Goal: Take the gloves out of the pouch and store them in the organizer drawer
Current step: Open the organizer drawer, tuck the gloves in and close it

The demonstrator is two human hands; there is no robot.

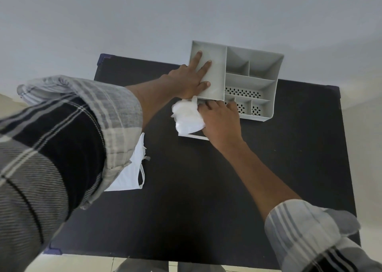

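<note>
Two hands work at the grey organizer [251,79] on our black table [206,189]. Our left hand [191,77] lies flat and spread on the organizer's large left compartment, gripping nothing. Our right hand [220,122] has its grip curled over the crumpled white gloves [186,117], pressing them at the pulled-out drawer [193,136] below the organizer's front. The white pouch [132,168] lies near our left sleeve [62,137], partly hidden.
</note>
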